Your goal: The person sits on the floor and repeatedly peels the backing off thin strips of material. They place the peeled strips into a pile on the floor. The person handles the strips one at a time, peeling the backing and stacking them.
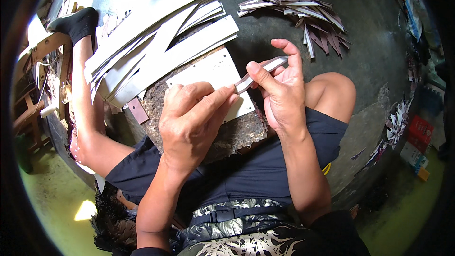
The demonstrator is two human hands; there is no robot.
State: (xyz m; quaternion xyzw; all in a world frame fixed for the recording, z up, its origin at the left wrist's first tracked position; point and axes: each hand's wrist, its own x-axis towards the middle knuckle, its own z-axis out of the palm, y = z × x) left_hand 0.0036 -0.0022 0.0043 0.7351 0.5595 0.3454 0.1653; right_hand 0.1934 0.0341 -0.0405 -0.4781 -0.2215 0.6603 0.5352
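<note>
A narrow strip, pale with a brownish-grey side, (269,67) spans the gap between my hands, slanting up to the right. My left hand (189,114) pinches its lower end between thumb and fingertips. The upper part lies in my right hand (283,90), under the thumb and against the fingers, with the index finger raised. Beneath them, a white board with small dark dots (218,66) rests on a rough brown block (251,132) between my legs. A small reddish-brown piece (137,110) sits at the block's left edge.
Long white sheets (156,28) lie stacked beyond the block at the left. Farther right, many brown-and-white strips (303,7) form a loose heap on the dark floor. A wooden frame (50,47) stands far left. Scraps (397,119) and a red package (420,131) are at the right.
</note>
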